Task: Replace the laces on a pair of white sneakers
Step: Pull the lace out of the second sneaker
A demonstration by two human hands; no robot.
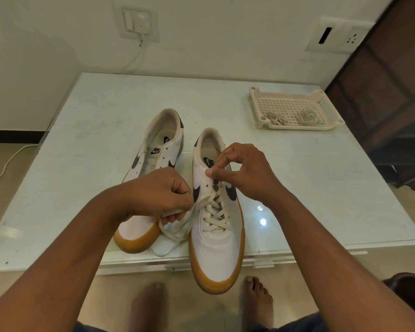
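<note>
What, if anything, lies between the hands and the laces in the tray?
Nothing visible. Bare table separates the tray, at the far right, from the near sneaker, where the left hand and right hand both pinch its lace. The coiled laces lie uncovered in the tray.

soft light, glare, wide-angle warp

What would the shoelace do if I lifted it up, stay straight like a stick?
Probably not, it looks floppy: the lace droops in loose loops from the left hand onto the table. It is likely very light, since fingertips alone pinch it. It looks flat, so it probably wouldn't roll away.
</note>
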